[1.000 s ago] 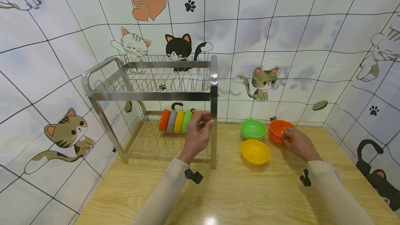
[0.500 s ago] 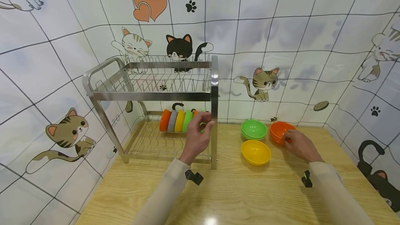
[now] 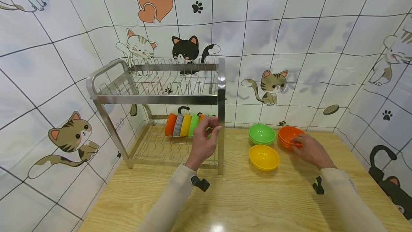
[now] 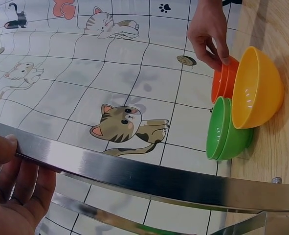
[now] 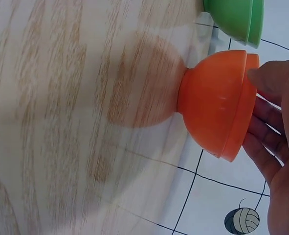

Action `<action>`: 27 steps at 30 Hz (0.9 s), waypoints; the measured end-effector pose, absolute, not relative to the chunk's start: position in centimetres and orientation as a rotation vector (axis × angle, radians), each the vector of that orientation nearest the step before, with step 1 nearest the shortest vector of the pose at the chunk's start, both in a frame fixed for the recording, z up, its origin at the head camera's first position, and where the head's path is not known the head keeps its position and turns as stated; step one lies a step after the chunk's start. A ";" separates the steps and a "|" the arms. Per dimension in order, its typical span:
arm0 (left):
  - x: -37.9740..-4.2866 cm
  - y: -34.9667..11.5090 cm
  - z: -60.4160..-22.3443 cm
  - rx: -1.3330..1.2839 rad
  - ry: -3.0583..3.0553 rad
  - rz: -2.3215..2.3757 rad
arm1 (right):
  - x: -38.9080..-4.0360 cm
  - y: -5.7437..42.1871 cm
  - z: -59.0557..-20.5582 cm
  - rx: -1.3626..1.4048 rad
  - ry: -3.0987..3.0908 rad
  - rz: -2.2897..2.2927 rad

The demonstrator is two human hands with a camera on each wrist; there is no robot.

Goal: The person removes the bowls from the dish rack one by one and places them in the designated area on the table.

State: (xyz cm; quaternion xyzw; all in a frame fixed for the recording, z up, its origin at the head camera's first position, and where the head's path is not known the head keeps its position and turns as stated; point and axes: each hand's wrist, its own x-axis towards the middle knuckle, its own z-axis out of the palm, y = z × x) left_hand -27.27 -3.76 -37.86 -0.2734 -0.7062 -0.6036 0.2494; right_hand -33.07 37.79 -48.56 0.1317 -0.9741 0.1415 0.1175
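My left hand (image 3: pixel 203 142) holds the right front post of a two-tier metal dish rack (image 3: pixel 157 99). The left wrist view shows the thumb on one side of the post (image 4: pixel 134 169) and bent fingers on the other. With my right hand (image 3: pixel 310 149) I pinch the rim of the upper of two nested orange bowls (image 3: pixel 289 135). In the right wrist view, the thumb presses the outside of the orange bowl (image 5: pixel 217 103) near the rim, and the other fingers reach over the rim's far side. The orange bowls stand upright on the wooden table (image 3: pixel 244 199).
Nested green bowls (image 3: pixel 261 134) stand left of the orange ones, with a yellow bowl (image 3: pixel 264 158) in front. On the rack's lower tier, several small bowls (image 3: pixel 185 125) stand on edge in a row, partly behind my left hand. A cat-patterned wall covering (image 3: pixel 315 46) closes the back and sides.
Very little differs. The upper orange bowl sits slightly lower in the one beneath it, with my right fingers still at its rim. My left hand stays on the post.
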 end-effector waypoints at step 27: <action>-29.4 -4.5 -40.0 -0.768 -1.960 -1.662 | -32.0 36.7 -45.8 0.350 -2.794 0.585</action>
